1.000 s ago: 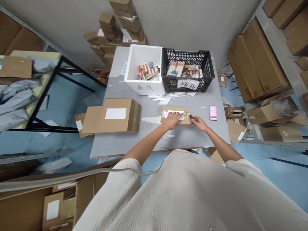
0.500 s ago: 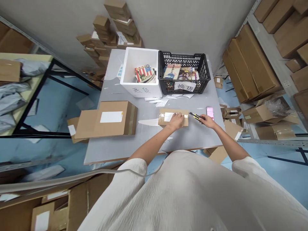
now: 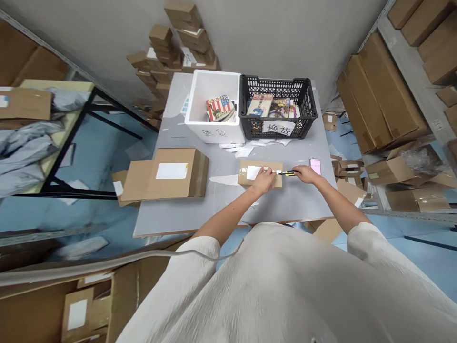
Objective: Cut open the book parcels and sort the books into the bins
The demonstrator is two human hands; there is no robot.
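Note:
A small taped cardboard box (image 3: pixel 243 179) with a white label lies on the grey table in front of me. My left hand (image 3: pixel 263 181) bears down on its top near the right end, with bent fingers holding it. In my right hand (image 3: pixel 304 174) is a yellow-and-black utility knife (image 3: pixel 288 173), fingers wrapped round its handle. The knife's tip meets the right end of the box, by the tape; how deep the blade sits I cannot tell. A phone with a lit pink screen (image 3: pixel 315 166) lies just beyond my right hand.
A larger open cardboard box (image 3: pixel 171 183) stands on the table's left. At the back are a white foam bin (image 3: pixel 217 132) and a black plastic crate (image 3: pixel 307 116), both with books. Paper scraps (image 3: pixel 244 151) lie before them. Shelves with boxes (image 3: pixel 387 95) flank the right.
My right hand has brought the knife left, from just off the box to its right end. The left hand stays on the box. The view has shifted slightly.

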